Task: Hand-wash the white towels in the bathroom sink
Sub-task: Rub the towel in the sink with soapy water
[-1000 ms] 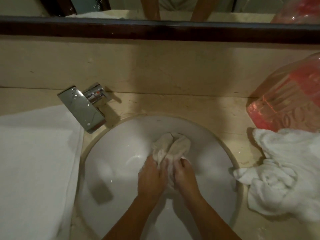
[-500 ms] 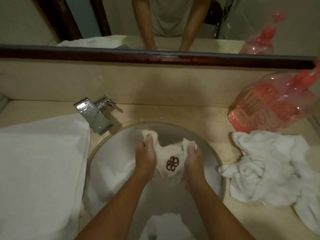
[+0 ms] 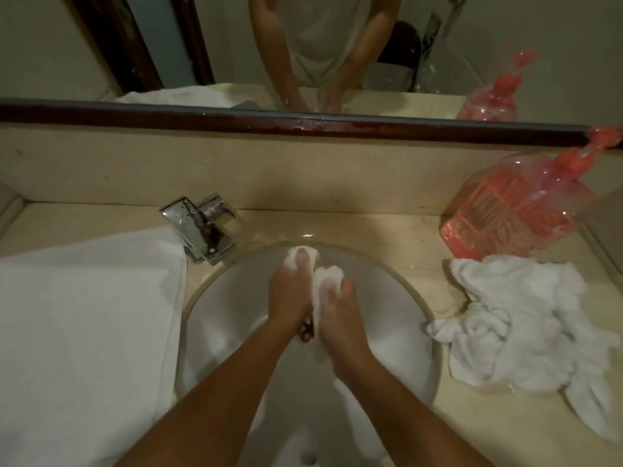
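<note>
- Beige stone bench [image 3: 371, 227] runs under a long mirror [image 3: 101, 45], and a round white sink [image 3: 397, 298] sits in the middle of it.
- Left hand [image 3: 290, 291] is closed tight on the top of a small towel [image 3: 332, 276], with the fingers wrapped over the wet cloth.
- Right hand [image 3: 340, 311] is closed tight on the same cloth, and the two hands touch.
- The small towel is bunched up between them, down in the sink bowl. A brown mark [image 3: 306, 330] on it peeks out below the hands.
- I think this is the scrub step, with cloth rubbed on cloth.
- A shiny tap [image 3: 202, 227] sits at the back left of the sink. I see no water coming from it.
- A big flat towel [image 3: 84, 315] lies on the bench to the left.
- A heap of towels [image 3: 519, 325] lies on the right, near the sink rim, and a pink bottle [image 3: 512, 214] stands just behind the heap.
- Next, I think the cloth needs a rinse. For that, one hand must let go and reach back to the tap while the other holds the cloth in the bowl.
- After that it needs a hard squeeze with both hands, so it does not drip on the bench.
</note>
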{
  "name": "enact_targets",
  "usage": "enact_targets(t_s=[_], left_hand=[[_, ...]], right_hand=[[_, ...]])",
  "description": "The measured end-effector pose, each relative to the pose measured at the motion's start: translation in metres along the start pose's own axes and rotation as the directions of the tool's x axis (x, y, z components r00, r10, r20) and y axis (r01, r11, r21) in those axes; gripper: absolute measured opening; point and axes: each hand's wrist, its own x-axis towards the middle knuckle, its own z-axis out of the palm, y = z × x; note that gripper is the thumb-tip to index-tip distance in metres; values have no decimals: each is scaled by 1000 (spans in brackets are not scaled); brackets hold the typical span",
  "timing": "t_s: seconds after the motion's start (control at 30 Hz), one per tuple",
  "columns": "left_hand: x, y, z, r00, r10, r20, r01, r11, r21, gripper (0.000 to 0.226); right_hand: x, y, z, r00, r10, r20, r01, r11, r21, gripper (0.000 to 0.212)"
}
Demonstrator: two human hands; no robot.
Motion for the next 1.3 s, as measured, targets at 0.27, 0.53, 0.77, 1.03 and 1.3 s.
enact_targets(t_s=[0.27, 0.53, 0.77, 1.03, 1.3], left_hand=[[-19, -4, -1, 988, -136, 69, 138, 990, -23, 42], [-26, 0, 14, 993, -101, 68, 109, 986, -124, 48], [-26, 4, 25, 967, -224, 125, 248, 940, -235, 50], [-30, -45, 19, 909, -368, 196, 288, 894, 343, 68], [17, -54, 63, 820, -513, 254, 449, 852, 271, 122]], right_hand=[[3, 7, 0, 999, 26, -40, -27, 999, -30, 20], [37, -6, -11, 995, 35, -96, -32, 999, 35, 29], [42, 13, -27, 998, 58, -21, -59, 998, -23, 25], [42, 98, -39, 903, 429, 24, -426, 902, -66, 60], [100, 98, -35, 936, 342, -82, -349, 931, -111, 47]])
